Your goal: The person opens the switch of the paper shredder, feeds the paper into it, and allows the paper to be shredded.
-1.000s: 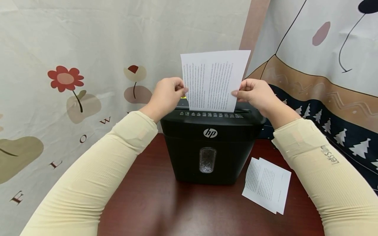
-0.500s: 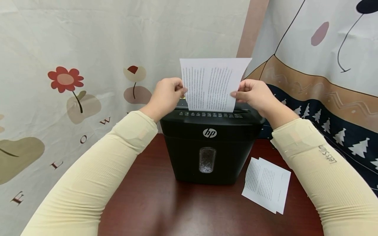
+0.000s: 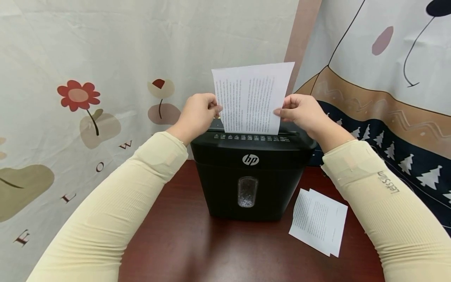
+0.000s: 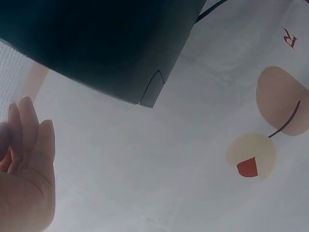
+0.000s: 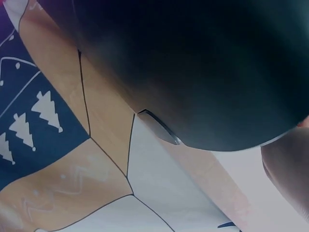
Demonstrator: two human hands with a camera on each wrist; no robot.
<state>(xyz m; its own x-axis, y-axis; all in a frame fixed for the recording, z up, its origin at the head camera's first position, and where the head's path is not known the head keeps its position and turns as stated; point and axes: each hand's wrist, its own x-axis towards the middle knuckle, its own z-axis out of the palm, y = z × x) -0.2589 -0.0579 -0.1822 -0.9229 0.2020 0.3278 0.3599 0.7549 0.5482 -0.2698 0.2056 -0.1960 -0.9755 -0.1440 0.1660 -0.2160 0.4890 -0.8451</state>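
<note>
A printed white sheet (image 3: 251, 94) stands upright with its lower edge at the top slot of a black HP shredder (image 3: 225, 180). The left hand (image 3: 199, 115) pinches the sheet's left edge between thumb and fingers, just above the shredder's top. On the opposite side, the right hand (image 3: 306, 113) pinches the right edge. In the left wrist view, the left hand (image 4: 29, 169) is at the lower left beside the dark shredder body (image 4: 111, 48). Part of the right hand (image 5: 289, 169) shows at the right wrist view's edge, below the shredder (image 5: 193, 72).
Overlapping printed sheets (image 3: 315, 221) lie on the dark red table (image 3: 169, 243), right of the shredder. Behind hangs a pale curtain (image 3: 105, 39) with flowers, and at the right a patterned cloth (image 3: 405, 137) with trees. Paper bits show in the shredder's window (image 3: 248, 192).
The sheet's top edge dropped and then tilted, its left corner now lower than the right, and the sheet has shifted slightly left. Both hands keep their pinch, the right one a little further left.
</note>
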